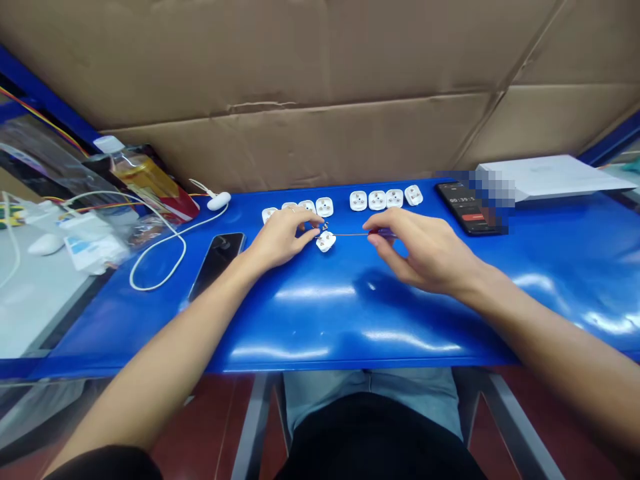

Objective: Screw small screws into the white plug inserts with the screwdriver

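Note:
A small white plastic housing [325,243] with metal bits inside lies tilted on the blue tabletop between my hands. My left hand [287,235] is closed in a pinch at its upper left edge. A tiny dark and metallic part [325,227] shows at those fingertips; its exact kind is too small to tell. My right hand [425,252] grips a thin screwdriver [353,235] by its reddish handle. The shaft points left, and its tip reaches the housing. Behind, similar white housings [359,201] stand in two rows, the left one [324,207] partly hidden by my left hand.
A dark phone [219,259] lies left of my forearm, another phone [473,208] at the right beside a white box [553,177]. White cable [183,250], a bottle [133,170] and chargers [90,243] crowd the left. A cardboard wall [310,147] closes the back.

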Demonstrator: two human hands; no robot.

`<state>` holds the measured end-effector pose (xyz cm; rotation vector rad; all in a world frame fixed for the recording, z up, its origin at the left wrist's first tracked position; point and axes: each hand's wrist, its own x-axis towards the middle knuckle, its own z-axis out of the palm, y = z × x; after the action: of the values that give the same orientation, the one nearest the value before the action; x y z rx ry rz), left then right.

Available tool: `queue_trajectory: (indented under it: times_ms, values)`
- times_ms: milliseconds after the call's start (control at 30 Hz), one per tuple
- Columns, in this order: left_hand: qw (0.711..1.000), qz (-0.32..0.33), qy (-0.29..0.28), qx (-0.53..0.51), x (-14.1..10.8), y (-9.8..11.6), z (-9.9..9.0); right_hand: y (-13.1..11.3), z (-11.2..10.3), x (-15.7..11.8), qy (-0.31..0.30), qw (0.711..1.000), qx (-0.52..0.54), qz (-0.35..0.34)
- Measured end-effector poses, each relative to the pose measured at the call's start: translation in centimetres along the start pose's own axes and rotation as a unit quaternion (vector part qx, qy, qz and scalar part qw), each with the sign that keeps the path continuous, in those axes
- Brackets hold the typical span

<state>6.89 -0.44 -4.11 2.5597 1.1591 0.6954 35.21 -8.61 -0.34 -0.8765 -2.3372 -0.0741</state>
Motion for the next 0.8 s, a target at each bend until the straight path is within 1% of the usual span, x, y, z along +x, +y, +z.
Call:
queue_trajectory:
  times_ms: [167, 267, 367, 467, 633, 800]
  values:
    - [1.0, -0.011, 0.023, -0.005, 0.0, 1.0, -0.7, 0.2, 0.1, -0.1, 0.008, 1.0, -0.01, -0.007]
    - [1.0, 0.001, -0.013, -0.009, -0.1, 1.9, -1.1, 0.3, 0.2, -0.1, 0.018, 1.0, -0.011, -0.016]
    - [0.998, 0.02, -0.052, 0.009, -0.3, 2.3, -1.0, 0.3, 0.4, -0.1, 0.012, 1.0, -0.013, -0.012]
    - [0.997, 0.027, -0.063, 0.018, -0.4, 2.3, -0.6, 0.3, 0.4, -0.1, 0.005, 1.0, -0.019, 0.002]
    - [0.999, 0.024, -0.041, -0.007, -0.5, 2.8, -0.3, 0.4, 0.3, -0.1, 0.001, 1.0, -0.022, 0.014]
    - [0.999, -0.018, -0.008, -0.033, 0.0, 3.4, -0.9, 0.6, 0.3, -0.1, -0.028, 0.999, -0.015, 0.009]
